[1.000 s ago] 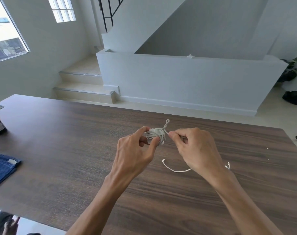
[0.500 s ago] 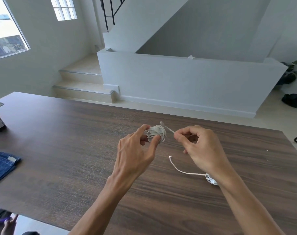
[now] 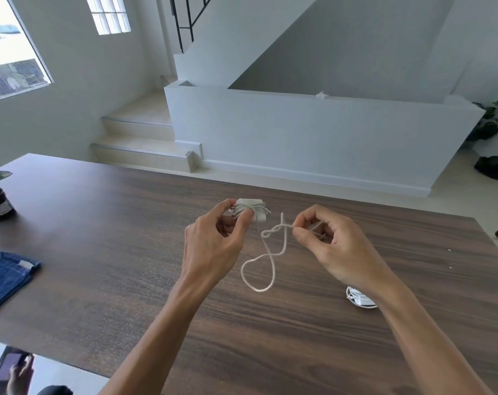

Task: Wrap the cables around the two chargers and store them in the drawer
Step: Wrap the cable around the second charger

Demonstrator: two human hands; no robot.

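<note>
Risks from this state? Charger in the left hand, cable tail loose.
1. The cable hangs in a loose loop with a twist near the right hand; pulling it taut may set a knot.
2. The left hand pinches the wrapped charger only by its fingertips, so a tug might loosen the wraps.
3. The second charger lies on the table under the right forearm and may get knocked.

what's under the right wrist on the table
A second charger with its cable wound round it lies on the table, partly under the right wrist. Only its left part shows; the rest is covered by the arm, so how neatly it is wrapped cannot be seen.
</note>
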